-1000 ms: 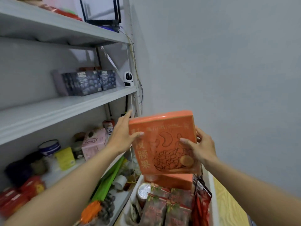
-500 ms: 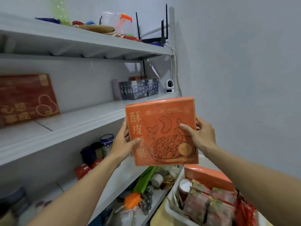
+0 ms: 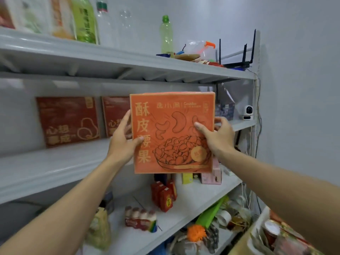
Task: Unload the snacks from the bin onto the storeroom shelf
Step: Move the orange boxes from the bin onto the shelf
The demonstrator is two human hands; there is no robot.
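Storeroom shelf [image 3: 55, 162] spans the left of the frame. At centre, the orange snack box [image 3: 173, 133] has risen from the bin [image 3: 258, 229], lower right, to middle-tier height. Left hand [image 3: 122, 144] and right hand [image 3: 219, 138] clasp its edges with curled fingers. Placement beside the red boxes [image 3: 68, 120] likely follows.

red box [image 3: 114, 110] half hidden behind orange box [image 3: 173, 133] (bin [image 3: 257, 229] cut off, blurred)

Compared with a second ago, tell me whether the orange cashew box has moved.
Yes, up and to the left. The orange cashew box was below and right of the white camera; now it is level with it and on its left.
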